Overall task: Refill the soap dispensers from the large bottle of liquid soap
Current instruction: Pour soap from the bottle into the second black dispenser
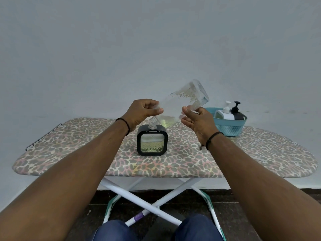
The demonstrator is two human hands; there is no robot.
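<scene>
A large clear bottle with a little yellowish soap pooled near its shoulder is tilted mouth-down over a square black dispenser. The bottle's ribbed neck touches the opening on the dispenser's top. My left hand grips the bottle near its neck. My right hand holds the bottle's underside, fingers spread along it. The dispenser stands upright on the ironing board and is roughly half full of pale yellow liquid behind its clear front.
A teal basket stands at the board's back right, holding a white pump dispenser and a black pump dispenser. A small dark object lies by my right wrist. A metal rack juts from the board's left end.
</scene>
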